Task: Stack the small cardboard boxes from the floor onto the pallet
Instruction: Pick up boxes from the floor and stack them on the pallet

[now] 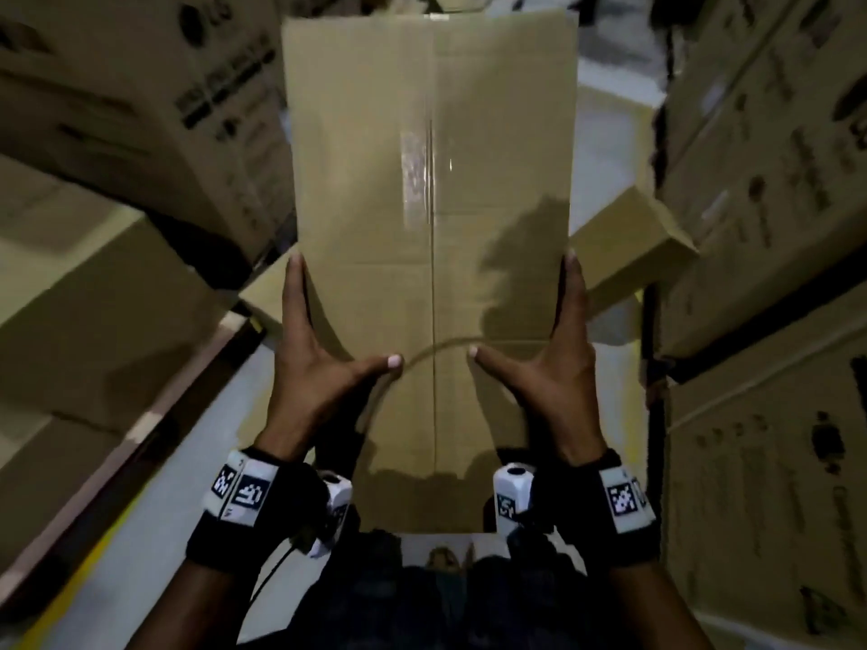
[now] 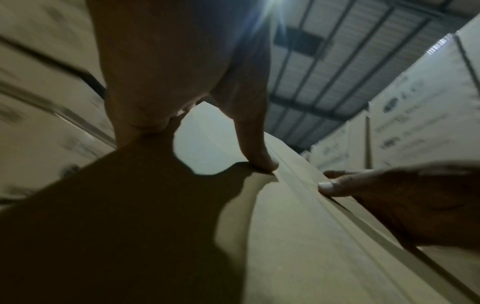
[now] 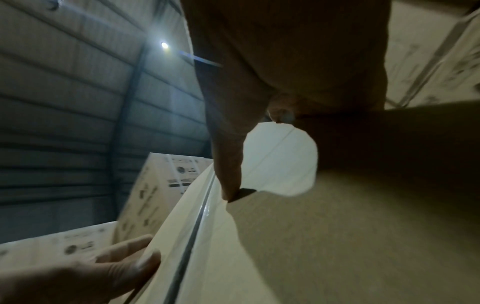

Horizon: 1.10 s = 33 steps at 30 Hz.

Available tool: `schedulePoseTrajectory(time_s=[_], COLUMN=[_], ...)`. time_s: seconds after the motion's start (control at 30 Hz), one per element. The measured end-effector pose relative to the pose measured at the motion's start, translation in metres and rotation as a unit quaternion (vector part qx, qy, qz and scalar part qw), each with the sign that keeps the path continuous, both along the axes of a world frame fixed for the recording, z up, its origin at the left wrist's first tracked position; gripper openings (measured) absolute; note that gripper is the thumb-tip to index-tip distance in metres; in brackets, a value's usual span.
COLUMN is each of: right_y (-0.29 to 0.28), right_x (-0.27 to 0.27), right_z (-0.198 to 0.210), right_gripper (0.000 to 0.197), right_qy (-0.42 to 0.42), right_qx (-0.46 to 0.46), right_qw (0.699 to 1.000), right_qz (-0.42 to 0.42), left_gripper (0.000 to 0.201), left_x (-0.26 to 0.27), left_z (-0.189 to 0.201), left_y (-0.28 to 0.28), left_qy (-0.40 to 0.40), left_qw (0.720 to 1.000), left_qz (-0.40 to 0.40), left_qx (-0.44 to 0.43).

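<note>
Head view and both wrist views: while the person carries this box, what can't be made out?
- Pallet: not in any view; the carried box fills the middle of the head view.
- Fingers of the left hand and right hand: mostly hidden behind the box's sides, only thumbs lie on top.
- Box underside and far end: hidden by the box itself.
- Print on the side cartons: blurred, unreadable.
- Floor boxes: partly covered.

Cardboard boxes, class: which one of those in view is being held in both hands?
The plain taped box in the middle, gripped at its sides by the left hand and right hand. The printed cartons alongside stay stacked, untouched.
</note>
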State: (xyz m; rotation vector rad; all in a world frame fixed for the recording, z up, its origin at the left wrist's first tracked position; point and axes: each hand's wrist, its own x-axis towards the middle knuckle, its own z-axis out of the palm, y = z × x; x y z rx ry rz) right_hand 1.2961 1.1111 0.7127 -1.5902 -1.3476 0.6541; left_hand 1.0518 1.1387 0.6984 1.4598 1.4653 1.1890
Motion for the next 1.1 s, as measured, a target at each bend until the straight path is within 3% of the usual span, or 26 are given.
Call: schedulePoseTrajectory(time_s=[0.17,0.33,0.6,0.9,1.1], right_y=[0.004,0.001,-0.041,-0.122,-0.204], right_x=[-0.027,-0.087,-0.218,-0.384,-0.518], right_z=[0.035,0.064,0.086,0.106,0.127], right_gripper=[0.126,0.119,0.118,0.119,0.115], right_qy=[-0.045,-0.071,-0.022,-0.021,-0.011], right_qx=[0.049,0.067,0.098,0.110,0.107], right_qw=[0.990,0.963,0.901,0.843,0.776], right_qz=[0.128,0.253,0.423,0.526,0.621], left_gripper=[0.143,0.141,0.137,0.138,0.137], left_x=[-0.023,-0.058,-0.139,-0.258,-0.343], left_z=[0.032,0.044,0.064,0.061,0.072], left_y=[-0.066,-0.131,-0.237,-0.346,-0.445], left_qy=[-0.021,-0.053,-0.009,-0.002,-0.001], left_qw=[0.990,0.959,0.882,0.809,0.730], left_qz=[0.137,0.278,0.469,0.584,0.677], left_qx=[0.024,0.032,0.038,0.069,0.089])
